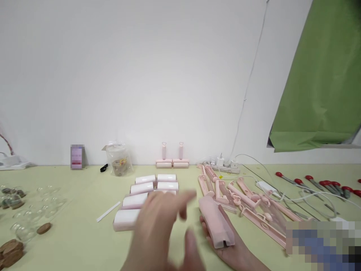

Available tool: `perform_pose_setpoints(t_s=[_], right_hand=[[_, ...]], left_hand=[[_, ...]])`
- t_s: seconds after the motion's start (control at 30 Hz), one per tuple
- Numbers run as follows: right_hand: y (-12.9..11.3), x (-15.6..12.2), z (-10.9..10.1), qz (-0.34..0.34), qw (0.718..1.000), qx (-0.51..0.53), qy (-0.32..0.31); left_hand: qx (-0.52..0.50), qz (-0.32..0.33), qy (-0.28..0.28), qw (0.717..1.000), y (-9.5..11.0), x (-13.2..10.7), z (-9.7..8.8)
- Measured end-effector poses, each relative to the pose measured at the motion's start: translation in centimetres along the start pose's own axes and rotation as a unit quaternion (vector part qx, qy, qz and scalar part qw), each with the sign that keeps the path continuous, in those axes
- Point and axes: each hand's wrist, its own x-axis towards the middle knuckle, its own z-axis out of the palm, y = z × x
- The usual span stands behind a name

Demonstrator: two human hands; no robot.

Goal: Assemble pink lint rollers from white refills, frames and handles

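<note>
While gripping a pink piece [216, 224] in the right hand [238, 244], holds the left hand [160, 222] spread, blurred and seemingly empty, beside it, with thumb and forefinger well parted. Has the piece over the table [84, 244], between white rolls [135, 200] on the left and scattered pink parts [245, 194] on the right. Hides some rolls behind the left hand; cannot tell whether touching any. Shows two rollers [164, 164] near the wall [180, 94], with handles up.
</note>
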Motion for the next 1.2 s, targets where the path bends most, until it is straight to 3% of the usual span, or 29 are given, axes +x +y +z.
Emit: perform_pose_setpoints(t_s=[0.07, 0.13, 0.2, 0.27, 0.37, 0.47, 0.57, 0.87, 1.2], right_hand=[[0.6, 0.6, 0.4, -0.037, 0.999, -0.005, 0.001], [1.2, 1.2, 1.0, -0.058, 0.998, -0.015, 0.004], [1.7, 1.5, 1.7, -0.056, 0.998, -0.028, -0.011], [2.1, 1.6, 2.3, -0.050, 0.998, -0.029, -0.036], [2.6, 1.6, 2.3, -0.039, 0.996, -0.027, -0.070], [2.8, 1.8, 1.2, -0.017, 0.997, -0.008, -0.080], [2.9, 2.3, 0.1, 0.018, 0.997, 0.042, -0.061], [2.2, 2.1, 0.1, 0.111, 0.987, 0.100, -0.066], [1.7, 1.1, 1.6, 0.074, 0.996, 0.040, -0.041]], left_hand=[[0.026, -0.070, -0.093, 0.993, -1.5, 2.4, 1.7], [0.057, -0.209, -0.249, 0.944, -3.2, 3.8, 3.6], [0.057, -0.295, -0.318, 0.899, -4.6, 4.4, 5.6], [0.068, -0.311, -0.324, 0.891, -5.1, 4.9, 7.2], [0.161, -0.276, -0.347, 0.882, -4.9, 5.6, 8.9], [0.244, -0.245, -0.388, 0.854, -4.7, 6.3, 9.8], [0.256, -0.236, -0.396, 0.850, -4.9, 6.6, 10.3], [0.193, -0.260, -0.446, 0.835, -7.1, 7.7, 9.5], [0.065, -0.352, -0.412, 0.838, -7.8, 7.6, 8.6]])
